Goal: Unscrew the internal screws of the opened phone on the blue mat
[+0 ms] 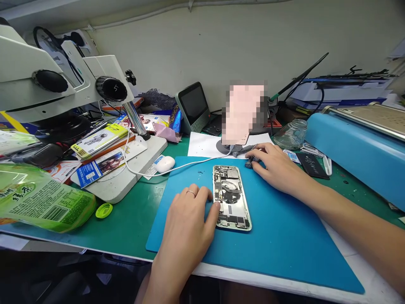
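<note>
An opened phone (236, 209) lies on the blue mat (284, 249), its inner parts showing. My left hand (193, 215) rests at its left edge, thumb and fingers apart and bent, with nothing in them. Beyond the phone's upper right corner, my right hand (274, 166) has its fingers round one of the small dark screwdrivers (248, 164) at the mat's far edge. Another dark tool (245, 150) lies just behind those fingers. The fingertips partly hide what they touch.
A microscope (110, 88) stands at the left, with a green pouch (47, 198) in front. A white cable (177, 167) runs to a blurred upright device (242, 114). Farther right are a glass jar (291, 134) and a blue machine (357, 147). A small screen (193, 105) stands behind.
</note>
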A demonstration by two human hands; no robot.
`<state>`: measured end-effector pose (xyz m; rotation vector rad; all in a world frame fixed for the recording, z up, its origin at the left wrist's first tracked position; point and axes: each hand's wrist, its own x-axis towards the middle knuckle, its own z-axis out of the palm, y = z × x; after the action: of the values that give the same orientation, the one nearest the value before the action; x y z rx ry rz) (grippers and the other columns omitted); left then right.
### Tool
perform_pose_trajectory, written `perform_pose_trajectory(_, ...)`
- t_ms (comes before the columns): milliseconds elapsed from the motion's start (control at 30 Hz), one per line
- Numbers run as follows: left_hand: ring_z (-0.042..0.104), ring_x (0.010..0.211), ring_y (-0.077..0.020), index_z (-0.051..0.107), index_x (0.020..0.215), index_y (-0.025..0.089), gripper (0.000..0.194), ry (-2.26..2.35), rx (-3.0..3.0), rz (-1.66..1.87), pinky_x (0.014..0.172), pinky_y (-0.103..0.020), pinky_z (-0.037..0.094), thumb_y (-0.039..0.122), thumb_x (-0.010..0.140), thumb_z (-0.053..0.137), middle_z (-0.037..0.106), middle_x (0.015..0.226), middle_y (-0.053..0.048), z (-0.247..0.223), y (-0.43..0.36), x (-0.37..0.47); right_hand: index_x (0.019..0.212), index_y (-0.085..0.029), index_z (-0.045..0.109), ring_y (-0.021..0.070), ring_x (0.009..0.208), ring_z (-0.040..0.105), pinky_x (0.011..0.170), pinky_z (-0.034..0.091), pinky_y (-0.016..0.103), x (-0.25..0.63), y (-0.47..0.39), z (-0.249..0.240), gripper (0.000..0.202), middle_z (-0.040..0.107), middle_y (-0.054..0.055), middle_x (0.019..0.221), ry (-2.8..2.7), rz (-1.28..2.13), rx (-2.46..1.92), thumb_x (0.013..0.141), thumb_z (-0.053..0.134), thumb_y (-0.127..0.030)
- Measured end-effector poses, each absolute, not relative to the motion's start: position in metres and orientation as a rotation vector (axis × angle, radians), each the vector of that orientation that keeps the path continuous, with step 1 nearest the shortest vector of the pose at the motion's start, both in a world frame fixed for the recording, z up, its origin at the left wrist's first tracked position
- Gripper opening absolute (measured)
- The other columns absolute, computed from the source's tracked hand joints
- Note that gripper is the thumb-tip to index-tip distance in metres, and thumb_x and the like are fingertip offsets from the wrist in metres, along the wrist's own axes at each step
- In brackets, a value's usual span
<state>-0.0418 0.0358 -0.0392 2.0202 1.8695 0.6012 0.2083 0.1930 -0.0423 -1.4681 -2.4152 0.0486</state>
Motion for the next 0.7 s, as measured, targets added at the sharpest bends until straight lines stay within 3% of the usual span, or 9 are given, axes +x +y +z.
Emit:
perform_pose_trajectory(133,0.056,0.091,-0.0254,0.059,0.098,0.024,0.016,1.873,2.018,0.571,0.077,-0.040,0.036,0.026,0.110,0.049,0.060,0.098,-0.002,-0.038,0.036,-0.041,0.098,-0.028,0.075,0.0379,0.118,0.064,0.092,0.055,0.056,0.207,0.191,-0.038,0.029,0.066,0.014,0.126,-2.430,0.107,-1.452,0.101,0.047,-0.034)
perform_pose_trajectory(333,0.055,0.089,-0.0259,0.059,0.098,0.024,0.023,1.882,2.032,0.530,0.078,-0.042,0.037,0.023,0.112,0.040,0.058,0.097,-0.002,-0.038,0.036,-0.040,0.099,-0.027,0.066,0.0363,0.111,0.067,0.097,0.051,0.062,0.203,0.183,-0.032,0.021,0.070,0.012,0.121,-2.427,0.155,-1.406,0.099,0.046,-0.031)
perform_pose_trajectory(500,0.055,0.088,-0.0248,0.059,0.098,0.024,0.020,1.872,2.026,0.561,0.076,-0.041,0.036,0.025,0.112,0.044,0.059,0.097,-0.002,-0.039,0.035,-0.041,0.110,-0.024,0.059,0.0340,0.110,0.069,0.089,0.056,0.048,0.197,0.169,-0.021,0.021,0.070,0.015,0.121,-2.306,0.102,-1.348,0.103,0.042,-0.033)
perform_pose_trajectory(600,0.056,0.089,-0.0244,0.060,0.099,0.024,0.017,1.868,2.016,0.586,0.076,-0.040,0.036,0.027,0.111,0.049,0.061,0.098,-0.002,-0.039,0.035,-0.041,0.111,-0.023,0.058,0.0318,0.097,0.074,0.078,0.058,0.043,0.193,0.157,-0.014,0.018,0.075,0.013,0.109,-2.116,0.067,-1.280,0.103,0.049,-0.037)
perform_pose_trajectory(700,0.057,0.092,-0.0245,0.060,0.098,0.024,0.015,1.871,2.008,0.607,0.077,-0.040,0.037,0.028,0.109,0.052,0.062,0.099,-0.002,-0.039,0.035,-0.041,0.114,-0.025,0.058,0.0301,0.098,0.077,0.083,0.062,0.042,0.189,0.147,-0.014,0.017,0.078,0.010,0.109,-2.008,0.162,-1.174,0.103,0.056,-0.038)
